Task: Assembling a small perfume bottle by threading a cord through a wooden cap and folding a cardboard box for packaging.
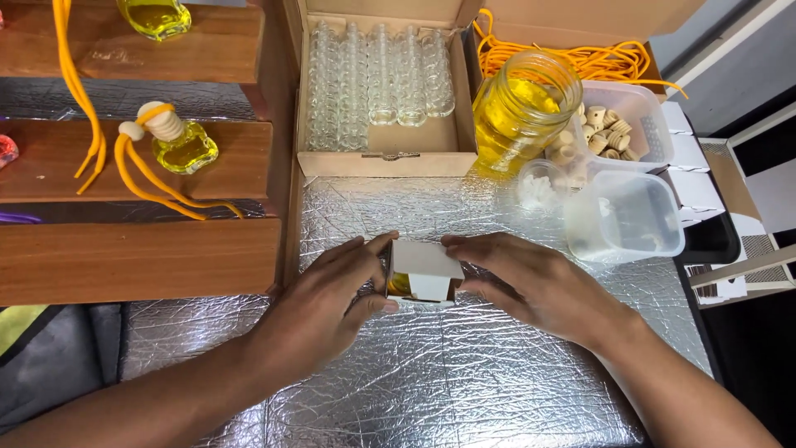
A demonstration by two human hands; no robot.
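Hands at work near the middle of the foil-covered surface, which is crinkled, silver and quilted. Left hand and right hand both grip a small white card box from either side, fingers pinching its edges. One flap looks open; something yellow shows inside at the left end, likely a small filled bottle, so the boxing seems part done with closing left. Far side: a brown cardboard tray of clear, ribbed, empty glass bottles, many unfilled. Right of it, a glass jar of yellow liquid, a clear tub of pale wooden caps, another clear plastic tub. Left, on a wooden shelf, a finished bottle with yellow liquid, wooden cap and orange cord.
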